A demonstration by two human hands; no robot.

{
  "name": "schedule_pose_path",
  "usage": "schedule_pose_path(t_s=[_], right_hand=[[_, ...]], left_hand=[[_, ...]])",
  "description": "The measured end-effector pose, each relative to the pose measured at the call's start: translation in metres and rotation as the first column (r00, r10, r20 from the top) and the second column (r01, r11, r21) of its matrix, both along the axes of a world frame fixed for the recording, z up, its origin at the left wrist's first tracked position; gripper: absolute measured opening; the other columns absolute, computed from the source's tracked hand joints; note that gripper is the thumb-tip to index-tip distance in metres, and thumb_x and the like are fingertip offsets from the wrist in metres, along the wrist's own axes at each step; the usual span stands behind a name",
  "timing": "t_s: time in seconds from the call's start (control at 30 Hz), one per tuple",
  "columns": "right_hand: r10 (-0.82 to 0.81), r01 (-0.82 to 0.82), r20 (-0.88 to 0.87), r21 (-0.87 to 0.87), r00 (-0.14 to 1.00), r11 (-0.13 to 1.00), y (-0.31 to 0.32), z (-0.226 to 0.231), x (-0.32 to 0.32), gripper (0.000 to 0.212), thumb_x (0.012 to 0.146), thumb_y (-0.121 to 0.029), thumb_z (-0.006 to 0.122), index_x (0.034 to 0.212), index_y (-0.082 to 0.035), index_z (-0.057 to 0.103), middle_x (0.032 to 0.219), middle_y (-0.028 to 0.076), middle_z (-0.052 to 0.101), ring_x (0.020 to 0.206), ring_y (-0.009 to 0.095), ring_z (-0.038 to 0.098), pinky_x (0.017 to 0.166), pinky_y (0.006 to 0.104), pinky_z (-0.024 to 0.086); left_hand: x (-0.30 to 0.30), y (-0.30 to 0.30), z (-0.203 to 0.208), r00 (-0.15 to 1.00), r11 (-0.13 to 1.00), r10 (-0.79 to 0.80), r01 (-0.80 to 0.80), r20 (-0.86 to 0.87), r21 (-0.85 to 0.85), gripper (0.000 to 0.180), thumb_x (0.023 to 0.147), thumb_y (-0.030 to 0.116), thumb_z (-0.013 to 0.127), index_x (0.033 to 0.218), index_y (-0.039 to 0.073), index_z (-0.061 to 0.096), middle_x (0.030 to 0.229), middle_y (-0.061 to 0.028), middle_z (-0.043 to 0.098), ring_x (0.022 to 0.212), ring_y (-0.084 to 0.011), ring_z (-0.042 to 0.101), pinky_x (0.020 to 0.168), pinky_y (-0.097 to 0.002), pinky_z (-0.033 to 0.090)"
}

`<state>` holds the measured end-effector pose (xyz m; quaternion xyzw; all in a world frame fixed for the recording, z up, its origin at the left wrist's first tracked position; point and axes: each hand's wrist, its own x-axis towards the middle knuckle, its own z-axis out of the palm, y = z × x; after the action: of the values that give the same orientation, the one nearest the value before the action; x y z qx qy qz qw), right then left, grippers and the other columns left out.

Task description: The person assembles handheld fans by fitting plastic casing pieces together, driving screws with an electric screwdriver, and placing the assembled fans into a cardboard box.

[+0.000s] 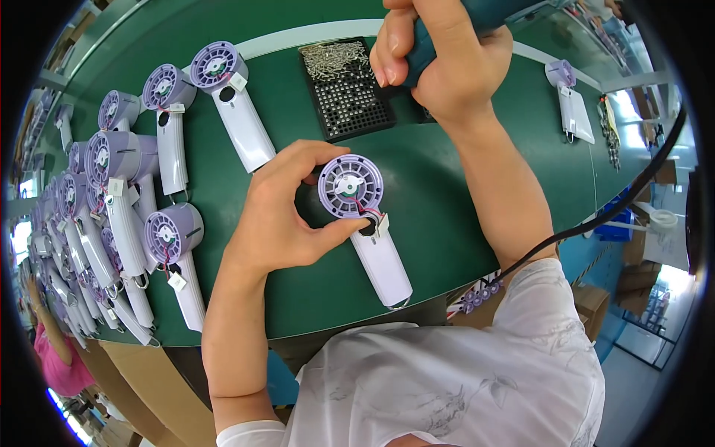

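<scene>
My left hand (pixel 287 208) is closed round the head of a purple and white handheld fan (pixel 383 264), thumb at its neck and fingers at the far rim. The fan lies on the green table with its handle toward me; red and black wires and a small white connector (pixel 383 225) show at the neck. Raised at the far right of it, my right hand (pixel 454 67) grips a dark teal power screwdriver (pixel 477 22), whose tip is hidden. Below that hand is a black perforated screw tray (pixel 346 93) with a heap of small screws (pixel 335 59) at its far end.
Many similar fans (pixel 123 201) crowd the table's left side, and two (pixel 238 112) stand nearer the tray. Another fan (pixel 572 104) lies far right beside some small metal parts (pixel 609 134). A black cable (pixel 618 205) crosses my right arm. A person in pink (pixel 59 357) is at far left.
</scene>
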<state>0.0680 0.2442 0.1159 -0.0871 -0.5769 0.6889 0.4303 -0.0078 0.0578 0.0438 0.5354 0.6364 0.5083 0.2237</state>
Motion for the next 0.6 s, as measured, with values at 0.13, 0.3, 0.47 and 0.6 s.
schedule_pose_path(t_s=[0.13, 0.3, 0.47, 0.6], right_hand=[[0.008, -0.008, 0.016, -0.006, 1.0, 1.0, 0.001, -0.004, -0.002, 0.025, 0.099, -0.017, 0.064, 0.094, 0.007, 0.062, 0.058, 0.008, 0.057, 0.041, 0.016, 0.052, 0.041, 0.03, 0.045], [0.007, -0.007, 0.002, -0.034, 1.0, 0.999, 0.0, -0.007, -0.004, 0.026, 0.1, -0.018, 0.063, 0.095, 0.008, 0.061, 0.059, 0.008, 0.057, 0.042, 0.015, 0.052, 0.041, 0.0296, 0.045], [0.017, -0.017, 0.004, 0.014, 1.0, 1.0, -0.001, -0.011, -0.005, 0.025, 0.099, -0.017, 0.063, 0.096, 0.007, 0.061, 0.059, 0.008, 0.056, 0.042, 0.015, 0.052, 0.042, 0.0293, 0.045], [0.018, -0.018, 0.002, 0.01, 1.0, 1.0, -0.001, -0.013, -0.005, 0.024, 0.1, -0.016, 0.063, 0.095, 0.007, 0.06, 0.059, 0.007, 0.056, 0.042, 0.014, 0.052, 0.042, 0.0288, 0.045]], left_hand=[[0.0, -0.001, 0.001, 1.0, 1.0, -0.004, 0.004, -0.013, -0.002, 0.061, 0.061, 0.016, 0.09, 0.114, -0.002, 0.066, 0.106, -0.0125, 0.069, 0.094, -0.0233, 0.067, 0.081, -0.0318, 0.052], [0.0, -0.001, 0.0, 1.0, 1.0, 0.0, 0.0, -0.007, 0.0, 0.062, 0.06, 0.017, 0.09, 0.114, -0.002, 0.066, 0.107, -0.0128, 0.069, 0.094, -0.0234, 0.067, 0.08, -0.0314, 0.052], [0.0, -0.002, 0.002, 1.0, 1.0, 0.002, -0.002, -0.025, -0.001, 0.062, 0.061, 0.018, 0.09, 0.115, -0.001, 0.067, 0.107, -0.013, 0.069, 0.093, -0.0238, 0.067, 0.08, -0.0313, 0.051], [0.0, -0.001, 0.003, 0.999, 1.0, -0.004, 0.005, -0.036, 0.02, 0.058, 0.063, 0.017, 0.09, 0.113, -0.001, 0.066, 0.105, -0.0128, 0.069, 0.091, -0.0252, 0.068, 0.078, -0.0327, 0.054]])
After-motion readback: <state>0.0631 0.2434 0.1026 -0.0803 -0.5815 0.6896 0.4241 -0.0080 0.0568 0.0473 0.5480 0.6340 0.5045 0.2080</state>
